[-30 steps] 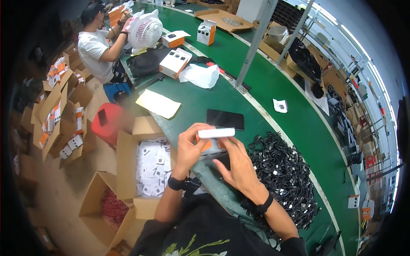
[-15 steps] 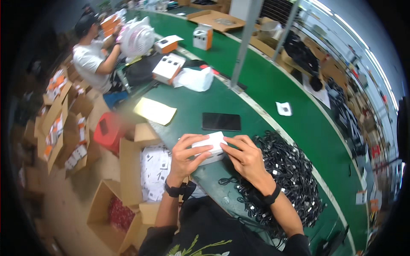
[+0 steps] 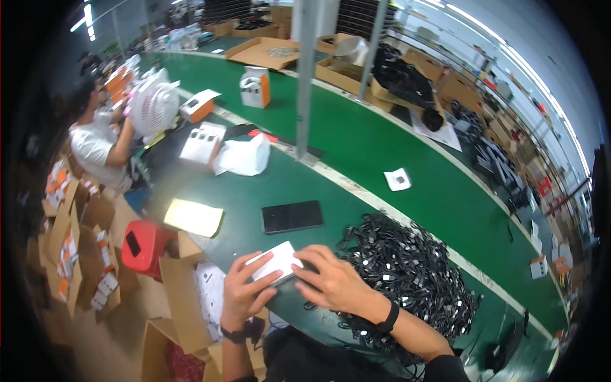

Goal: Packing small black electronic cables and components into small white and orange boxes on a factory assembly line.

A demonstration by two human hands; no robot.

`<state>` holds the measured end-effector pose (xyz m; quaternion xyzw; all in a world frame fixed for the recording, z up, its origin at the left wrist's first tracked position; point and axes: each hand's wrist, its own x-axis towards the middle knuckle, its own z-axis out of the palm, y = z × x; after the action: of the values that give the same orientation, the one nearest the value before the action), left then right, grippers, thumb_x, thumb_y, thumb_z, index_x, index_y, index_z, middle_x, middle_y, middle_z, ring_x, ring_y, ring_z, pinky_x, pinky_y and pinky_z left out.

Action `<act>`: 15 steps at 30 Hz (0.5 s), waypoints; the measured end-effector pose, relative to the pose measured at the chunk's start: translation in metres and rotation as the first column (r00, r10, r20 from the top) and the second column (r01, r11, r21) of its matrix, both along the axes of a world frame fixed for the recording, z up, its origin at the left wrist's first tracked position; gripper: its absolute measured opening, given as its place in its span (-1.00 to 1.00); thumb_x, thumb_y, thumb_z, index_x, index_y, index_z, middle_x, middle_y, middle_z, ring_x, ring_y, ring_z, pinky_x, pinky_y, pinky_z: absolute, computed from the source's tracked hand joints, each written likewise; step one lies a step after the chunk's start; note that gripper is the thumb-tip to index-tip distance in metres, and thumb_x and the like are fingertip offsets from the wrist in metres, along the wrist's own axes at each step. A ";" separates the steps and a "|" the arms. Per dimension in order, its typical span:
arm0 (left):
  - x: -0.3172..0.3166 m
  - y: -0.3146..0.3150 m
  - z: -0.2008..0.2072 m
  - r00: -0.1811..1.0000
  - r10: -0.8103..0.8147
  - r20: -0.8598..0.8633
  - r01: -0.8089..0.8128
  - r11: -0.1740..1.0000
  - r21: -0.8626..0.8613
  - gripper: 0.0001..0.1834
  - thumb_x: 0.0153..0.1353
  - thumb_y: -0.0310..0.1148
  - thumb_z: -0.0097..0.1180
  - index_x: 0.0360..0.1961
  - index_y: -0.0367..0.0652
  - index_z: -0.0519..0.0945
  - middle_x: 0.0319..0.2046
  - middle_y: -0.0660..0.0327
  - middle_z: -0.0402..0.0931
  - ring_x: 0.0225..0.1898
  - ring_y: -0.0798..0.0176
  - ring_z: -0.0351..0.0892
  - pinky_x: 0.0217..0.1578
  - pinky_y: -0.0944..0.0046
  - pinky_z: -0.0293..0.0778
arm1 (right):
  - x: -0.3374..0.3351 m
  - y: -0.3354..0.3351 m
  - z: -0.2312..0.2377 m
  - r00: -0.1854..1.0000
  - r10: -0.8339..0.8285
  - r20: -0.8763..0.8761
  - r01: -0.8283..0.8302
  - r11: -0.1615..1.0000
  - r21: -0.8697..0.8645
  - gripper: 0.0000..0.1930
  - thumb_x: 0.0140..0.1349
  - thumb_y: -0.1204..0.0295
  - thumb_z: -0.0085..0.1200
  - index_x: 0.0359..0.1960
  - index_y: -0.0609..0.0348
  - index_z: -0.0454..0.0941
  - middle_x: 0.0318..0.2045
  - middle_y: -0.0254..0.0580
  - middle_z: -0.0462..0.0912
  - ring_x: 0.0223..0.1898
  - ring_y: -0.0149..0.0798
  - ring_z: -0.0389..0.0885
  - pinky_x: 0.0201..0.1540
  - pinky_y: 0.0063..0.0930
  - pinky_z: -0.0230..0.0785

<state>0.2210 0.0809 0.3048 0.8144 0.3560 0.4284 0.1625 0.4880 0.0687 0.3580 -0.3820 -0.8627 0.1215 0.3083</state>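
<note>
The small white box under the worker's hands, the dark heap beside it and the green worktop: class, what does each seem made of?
Small white box: probably matt card, with flat faces and crisp edges.
Dark heap: looks like plastic-sheathed cables, thin glossy black loops.
Green worktop: seemingly a smooth rubbery or plastic sheet, faintly shiny; hard to tell which.

A factory packing line is shown: a long green workbench (image 3: 382,159), a heap of black cables (image 3: 414,274) at four o'clock, stacked cardboard cartons (image 3: 70,235) at nine o'clock.
</note>
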 end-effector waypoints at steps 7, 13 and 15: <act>0.001 0.000 -0.032 1.000 -0.004 -0.008 0.004 1.000 0.009 -0.54 0.25 -0.16 0.46 0.14 -0.08 0.81 0.46 -0.35 0.39 0.34 -0.38 0.52 0.31 -0.22 0.46 | -0.003 0.037 -0.026 0.986 0.141 -0.087 -0.145 0.988 -0.049 -0.49 0.24 0.46 0.41 0.17 0.25 0.45 0.49 0.25 0.34 0.44 0.28 0.47 0.11 -0.11 0.73; 0.012 -0.010 -0.033 0.974 0.202 0.104 -0.180 0.965 -0.189 -0.38 0.44 -0.20 0.28 0.45 -0.23 0.53 0.64 -0.25 0.10 0.50 -0.33 0.36 0.45 -0.18 0.33 | 0.105 0.038 0.017 0.934 -0.275 0.227 0.309 0.942 -0.130 -0.46 0.20 0.25 0.44 0.26 -0.12 0.74 0.24 0.00 0.63 0.15 0.01 0.73 0.09 -0.18 0.69; 0.000 -0.019 -0.031 0.967 0.254 -0.017 -0.251 0.939 -0.233 -0.43 0.32 -0.44 0.35 0.37 -0.22 0.62 0.59 -0.22 0.22 0.49 -0.31 0.37 0.47 -0.13 0.33 | 0.178 0.042 0.018 0.827 -0.557 0.073 0.546 0.828 0.129 -0.63 0.22 0.29 0.49 0.02 0.17 0.81 0.09 0.06 0.72 0.10 0.05 0.73 0.13 -0.16 0.64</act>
<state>0.2214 0.0622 0.2740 0.7345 0.5042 0.4061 0.2033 0.6658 0.1104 0.3758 -0.6045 -0.7359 -0.0380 0.3025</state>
